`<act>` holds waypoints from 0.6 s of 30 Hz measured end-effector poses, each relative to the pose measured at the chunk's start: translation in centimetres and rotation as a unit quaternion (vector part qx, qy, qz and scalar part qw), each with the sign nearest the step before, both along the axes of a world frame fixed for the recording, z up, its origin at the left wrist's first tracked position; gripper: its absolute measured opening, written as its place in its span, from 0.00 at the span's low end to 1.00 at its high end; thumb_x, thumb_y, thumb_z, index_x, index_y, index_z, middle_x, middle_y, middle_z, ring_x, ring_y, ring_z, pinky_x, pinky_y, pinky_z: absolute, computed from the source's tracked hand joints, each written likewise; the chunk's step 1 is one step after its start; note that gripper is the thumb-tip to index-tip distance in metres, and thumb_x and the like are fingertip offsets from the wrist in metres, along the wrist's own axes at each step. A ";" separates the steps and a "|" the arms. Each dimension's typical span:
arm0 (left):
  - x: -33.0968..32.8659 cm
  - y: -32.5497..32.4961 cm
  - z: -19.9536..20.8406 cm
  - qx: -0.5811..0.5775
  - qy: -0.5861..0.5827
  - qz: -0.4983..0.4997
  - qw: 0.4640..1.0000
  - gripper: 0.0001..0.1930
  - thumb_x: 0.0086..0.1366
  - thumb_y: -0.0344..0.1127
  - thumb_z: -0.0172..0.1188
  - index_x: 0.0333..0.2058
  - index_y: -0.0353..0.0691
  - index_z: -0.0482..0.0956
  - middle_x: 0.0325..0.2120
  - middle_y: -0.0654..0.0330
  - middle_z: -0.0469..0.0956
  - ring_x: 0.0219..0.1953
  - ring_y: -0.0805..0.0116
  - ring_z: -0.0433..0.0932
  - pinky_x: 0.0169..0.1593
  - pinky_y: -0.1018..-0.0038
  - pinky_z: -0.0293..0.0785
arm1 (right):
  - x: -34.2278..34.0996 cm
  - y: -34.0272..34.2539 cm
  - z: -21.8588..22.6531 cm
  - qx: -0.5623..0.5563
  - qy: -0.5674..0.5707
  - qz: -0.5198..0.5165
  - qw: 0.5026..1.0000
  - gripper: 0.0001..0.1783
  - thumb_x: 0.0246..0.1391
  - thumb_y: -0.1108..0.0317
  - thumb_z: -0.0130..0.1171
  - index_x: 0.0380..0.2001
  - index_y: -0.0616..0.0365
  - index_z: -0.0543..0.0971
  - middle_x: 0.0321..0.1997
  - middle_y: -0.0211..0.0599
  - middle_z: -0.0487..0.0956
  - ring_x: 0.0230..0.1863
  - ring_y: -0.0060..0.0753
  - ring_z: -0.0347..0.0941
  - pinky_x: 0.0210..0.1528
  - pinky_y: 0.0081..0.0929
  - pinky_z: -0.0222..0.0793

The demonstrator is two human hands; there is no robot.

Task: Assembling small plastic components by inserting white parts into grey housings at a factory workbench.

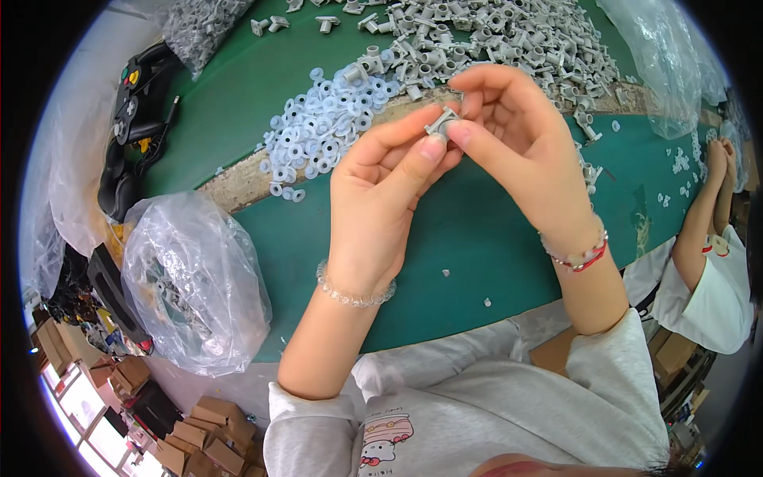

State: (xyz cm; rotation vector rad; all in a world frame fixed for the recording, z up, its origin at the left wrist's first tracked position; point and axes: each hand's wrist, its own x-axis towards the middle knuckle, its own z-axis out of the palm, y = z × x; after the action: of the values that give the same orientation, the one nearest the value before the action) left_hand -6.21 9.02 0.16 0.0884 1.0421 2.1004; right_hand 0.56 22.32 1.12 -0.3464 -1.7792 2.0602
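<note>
left hand (381, 191) pinching small grey plastic fitting (441, 122) between thumb and fingertips, held above green tabletop (477, 238). right hand (517, 135) closed on same fitting from right side, fingertips meeting left's. fitting's long axis tilted up toward right, between both hands, equally near each. pile of pale blue rings (318, 127) just beyond left hand; heap of grey fittings (493, 40) beyond right; clear bag (195, 278) left.

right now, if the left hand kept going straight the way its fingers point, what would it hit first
Probably the right hand: the left hand points up-right at the small grey part both pinch. Beyond lies the grey parts pile, though depth is unclear.
</note>
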 end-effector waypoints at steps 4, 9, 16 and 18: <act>0.0 -0.4 -0.1 0.011 0.035 -0.004 0.999 0.14 0.61 0.24 0.59 0.47 0.33 0.76 0.42 0.53 0.79 0.40 0.68 0.80 0.47 0.75 0.78 | 0.2 0.5 0.5 -0.042 -0.036 0.056 0.997 0.15 0.52 0.73 0.60 0.44 0.61 0.73 0.34 0.26 0.71 0.35 0.14 0.68 0.38 0.13 0.67; 0.0 -0.3 -0.3 0.012 0.064 -0.019 0.998 0.14 0.61 0.23 0.59 0.46 0.32 0.76 0.43 0.52 0.78 0.40 0.67 0.80 0.46 0.73 0.79 | 0.4 0.4 0.4 0.018 -0.030 0.046 0.998 0.12 0.52 0.71 0.60 0.41 0.59 0.75 0.33 0.26 0.71 0.35 0.15 0.67 0.38 0.14 0.67; 0.1 -0.2 0.6 -0.046 0.159 0.010 0.986 0.12 0.61 0.20 0.56 0.44 0.29 0.74 0.40 0.51 0.78 0.40 0.68 0.79 0.46 0.74 0.78 | 0.4 0.1 0.5 0.300 0.010 -0.011 0.954 0.08 0.51 0.77 0.58 0.37 0.62 0.76 0.34 0.31 0.73 0.35 0.22 0.70 0.39 0.19 0.66; 0.2 -0.2 0.6 -0.058 0.187 0.019 0.981 0.11 0.61 0.19 0.55 0.44 0.29 0.74 0.39 0.51 0.78 0.40 0.68 0.79 0.46 0.75 0.78 | 0.1 -0.2 0.0 0.351 0.068 -0.051 0.932 0.06 0.48 0.74 0.62 0.32 0.60 0.77 0.27 0.34 0.73 0.26 0.28 0.72 0.28 0.24 0.68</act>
State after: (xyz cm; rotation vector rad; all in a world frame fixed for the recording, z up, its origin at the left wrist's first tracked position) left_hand -5.96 8.85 0.76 0.4215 1.3930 2.0980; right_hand 0.66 22.13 1.08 -0.0744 -2.1986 1.2201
